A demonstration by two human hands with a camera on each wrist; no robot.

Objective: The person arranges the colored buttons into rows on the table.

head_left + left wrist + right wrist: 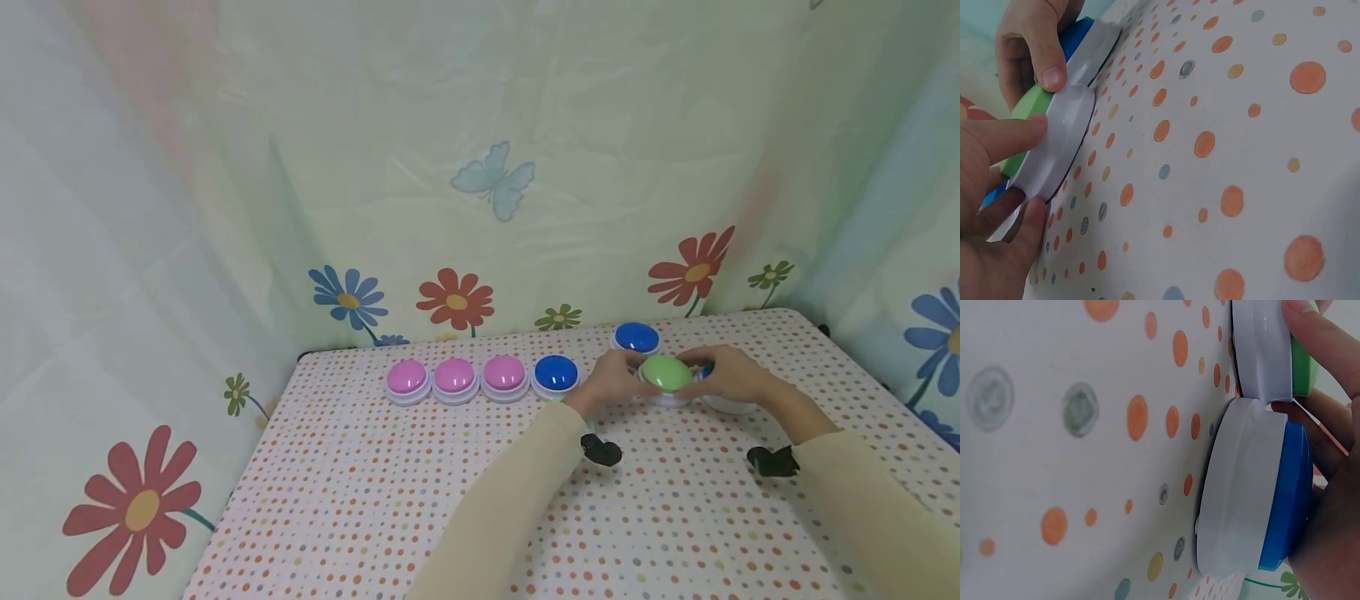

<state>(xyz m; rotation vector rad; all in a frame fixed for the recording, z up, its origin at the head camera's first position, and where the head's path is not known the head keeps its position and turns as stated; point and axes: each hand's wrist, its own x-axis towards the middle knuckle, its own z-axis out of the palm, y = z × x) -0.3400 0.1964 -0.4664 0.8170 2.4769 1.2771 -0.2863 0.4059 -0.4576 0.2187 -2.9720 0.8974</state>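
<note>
Both hands hold a green-topped push button [667, 373] with a white round base, one from each side. My left hand [617, 379] grips its left side; in the left wrist view the thumb and fingers [1016, 134] lie along its green dome and white base. From the right, my right hand [727, 375] grips the same button, with its thumb on the rim in the right wrist view. Under the right palm sits a blue push button [1288, 494], right beside the green one and partly hidden in the head view. Another blue button [637, 337] stands just behind the green one.
Left of the hands, a row holds three pink buttons [406, 377] and a blue button [556, 373]. All stand on a dotted tabletop [360, 500]. A flowered curtain [375, 208] hangs along the table's back and sides.
</note>
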